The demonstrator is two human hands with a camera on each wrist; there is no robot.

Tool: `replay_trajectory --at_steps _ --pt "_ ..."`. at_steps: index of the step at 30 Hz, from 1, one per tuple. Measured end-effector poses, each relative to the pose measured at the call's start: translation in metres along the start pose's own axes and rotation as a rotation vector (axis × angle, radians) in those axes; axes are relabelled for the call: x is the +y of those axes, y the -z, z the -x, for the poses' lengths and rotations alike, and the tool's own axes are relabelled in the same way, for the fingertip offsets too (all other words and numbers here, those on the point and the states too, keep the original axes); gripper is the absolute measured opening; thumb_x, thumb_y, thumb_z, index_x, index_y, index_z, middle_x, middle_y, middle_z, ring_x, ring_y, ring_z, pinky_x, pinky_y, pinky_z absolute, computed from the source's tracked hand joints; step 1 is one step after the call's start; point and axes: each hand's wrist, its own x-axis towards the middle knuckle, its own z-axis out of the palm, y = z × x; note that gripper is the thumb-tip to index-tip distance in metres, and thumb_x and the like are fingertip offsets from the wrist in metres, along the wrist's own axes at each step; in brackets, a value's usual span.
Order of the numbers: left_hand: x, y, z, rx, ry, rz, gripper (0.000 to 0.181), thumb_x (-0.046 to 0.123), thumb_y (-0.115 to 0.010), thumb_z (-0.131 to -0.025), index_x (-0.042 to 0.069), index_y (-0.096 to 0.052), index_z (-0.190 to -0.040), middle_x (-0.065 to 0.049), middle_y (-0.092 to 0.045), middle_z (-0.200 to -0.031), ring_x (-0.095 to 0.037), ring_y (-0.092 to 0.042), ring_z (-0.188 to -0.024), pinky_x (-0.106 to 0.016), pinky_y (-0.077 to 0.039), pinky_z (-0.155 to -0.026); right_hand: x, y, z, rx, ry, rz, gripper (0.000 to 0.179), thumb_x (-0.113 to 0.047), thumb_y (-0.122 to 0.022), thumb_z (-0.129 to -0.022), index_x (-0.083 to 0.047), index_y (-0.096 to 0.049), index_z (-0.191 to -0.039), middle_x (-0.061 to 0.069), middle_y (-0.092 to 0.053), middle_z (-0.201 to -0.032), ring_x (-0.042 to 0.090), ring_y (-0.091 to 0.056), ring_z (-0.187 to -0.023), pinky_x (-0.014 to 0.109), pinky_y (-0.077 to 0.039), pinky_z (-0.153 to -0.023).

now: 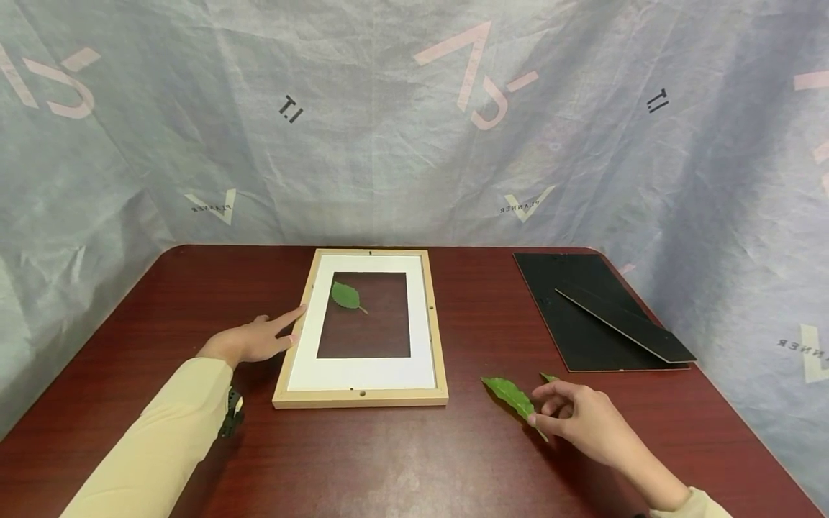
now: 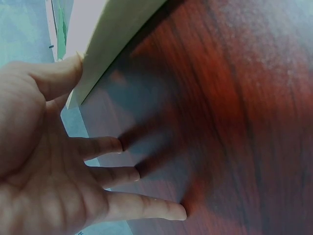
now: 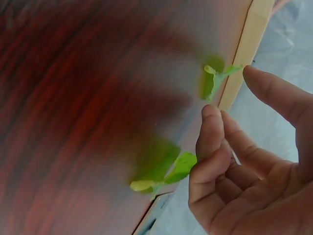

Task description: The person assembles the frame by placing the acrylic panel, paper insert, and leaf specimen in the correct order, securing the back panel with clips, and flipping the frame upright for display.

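Observation:
A light wooden picture frame (image 1: pixel 359 398) with a white mat (image 1: pixel 363 374) lies on the table. One green leaf (image 1: pixel 345 296) sits in the mat's window. My left hand (image 1: pixel 255 339) has its fingers spread, with fingertips at the frame's left side; in the left wrist view the thumb rests against its edge. Over at the right, my right hand (image 1: pixel 586 424) reaches to a long serrated leaf (image 1: pixel 508 394) on the table. Thumb and forefinger stand apart on either side of its stem end in the right wrist view. Another leaf (image 3: pixel 182 166) lies beside the curled fingers, mostly hidden in the head view.
A black backing board (image 1: pixel 550 309) lies at the right of the table, its hinged stand (image 1: pixel 624 324) raised at a slant. The dark red wooden table (image 1: pixel 388 460) is bordered by a grey printed cloth (image 1: pixel 388 144) behind and at the sides.

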Motion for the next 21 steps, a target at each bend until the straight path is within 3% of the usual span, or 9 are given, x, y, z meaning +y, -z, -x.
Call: replay_trajectory --at_steps 8,21 --pt "0.000 -0.001 -0.001 0.004 0.012 0.007 0.069 0.033 -0.045 -0.110 0.008 -0.008 -0.163 -0.051 -0.006 -0.151 -0.068 -0.013 -0.140 -0.076 -0.022 -0.107 -0.003 -0.008 0.000 0.030 -0.078 0.092 0.043 -0.027 -0.089 -0.079 -0.006 -0.072 -0.112 -0.003 -0.062 -0.081 0.014 -0.058 -0.067 0.030 -0.046 -0.062" --pt "-0.002 -0.001 -0.001 0.015 0.002 -0.010 0.068 0.033 -0.045 -0.110 0.008 -0.009 -0.163 -0.052 -0.008 -0.151 -0.069 -0.016 -0.139 -0.075 -0.023 -0.107 -0.008 -0.015 0.002 0.055 -0.131 0.160 0.021 -0.021 -0.086 -0.080 -0.014 -0.069 -0.089 -0.007 -0.063 -0.073 0.013 -0.057 -0.065 0.034 -0.043 -0.059"
